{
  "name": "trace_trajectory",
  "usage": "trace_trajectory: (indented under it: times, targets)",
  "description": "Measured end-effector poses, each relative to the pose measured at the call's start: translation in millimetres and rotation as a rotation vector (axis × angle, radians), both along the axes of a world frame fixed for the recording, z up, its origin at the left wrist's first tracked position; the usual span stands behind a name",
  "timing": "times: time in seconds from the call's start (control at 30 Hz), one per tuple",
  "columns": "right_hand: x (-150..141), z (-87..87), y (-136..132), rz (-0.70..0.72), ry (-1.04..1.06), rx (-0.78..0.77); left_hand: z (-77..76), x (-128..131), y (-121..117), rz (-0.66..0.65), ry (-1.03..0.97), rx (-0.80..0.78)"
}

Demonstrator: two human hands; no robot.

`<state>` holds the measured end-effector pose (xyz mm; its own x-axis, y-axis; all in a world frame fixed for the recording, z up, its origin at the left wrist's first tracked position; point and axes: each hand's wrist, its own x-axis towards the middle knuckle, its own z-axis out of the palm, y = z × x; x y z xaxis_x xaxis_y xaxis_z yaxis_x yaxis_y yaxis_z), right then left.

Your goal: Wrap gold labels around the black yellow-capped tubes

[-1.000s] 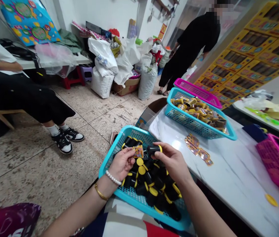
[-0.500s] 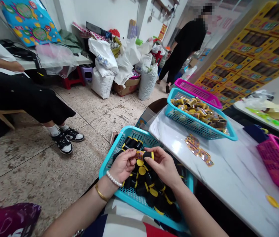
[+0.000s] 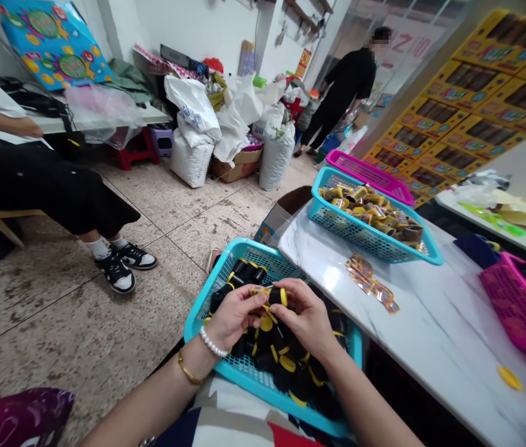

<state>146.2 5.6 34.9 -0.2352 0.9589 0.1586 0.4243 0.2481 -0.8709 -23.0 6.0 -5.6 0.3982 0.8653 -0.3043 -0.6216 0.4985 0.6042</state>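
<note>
Above a turquoise basket [image 3: 196,305] on my lap, both hands meet in front of me. My right hand [image 3: 306,313] grips a small black cylinder with a yellow rim [image 3: 276,297] between thumb and fingers. Pinched in my left hand [image 3: 239,313] is a printed wrapper sleeve [image 3: 258,290], held against the cylinder's left end; my fingers partly cover it. Several similar black cylinders [image 3: 286,372] with yellow ends fill the basket below. Flat printed wrappers [image 3: 371,282] lie on the marble-patterned table [image 3: 430,310] to the right.
A second turquoise basket [image 3: 351,225] on the table holds wrapped pieces. A pink basket [image 3: 507,304] stands at the table's right, near a yellow disc [image 3: 510,377]. White sacks [image 3: 193,155] line the wall. One person sits at left [image 3: 49,186]; another [image 3: 344,87] stands at the back.
The sleeve and the cylinder have shifted slightly left in my hands, and more of the cylinder's black side shows. The person at the back has moved a little left.
</note>
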Motion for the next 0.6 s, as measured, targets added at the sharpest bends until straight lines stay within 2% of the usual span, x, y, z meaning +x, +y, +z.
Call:
trace_trajectory:
  times: [0.1, 0.23, 0.4, 0.6]
  targets:
    - [6.1, 8.6, -4.9, 0.068, -0.175, 0.085, -2.0, 1.1, -0.5, 0.012, 0.066, 0.03]
    - [11.4, 9.9, -11.9, 0.067, -0.318, 0.229, -1.7, 4.5, -4.0, 0.014, 0.096, 0.11]
    - [10.4, 2.3, -12.8, 0.083, -0.364, 0.378, -2.1, 4.4, -4.4, -0.014, 0.132, 0.137]
    - [7.4, -1.2, -8.4, 0.087, -0.291, 0.409, 0.8, 3.5, -3.5, 0.071, 0.365, 0.416]
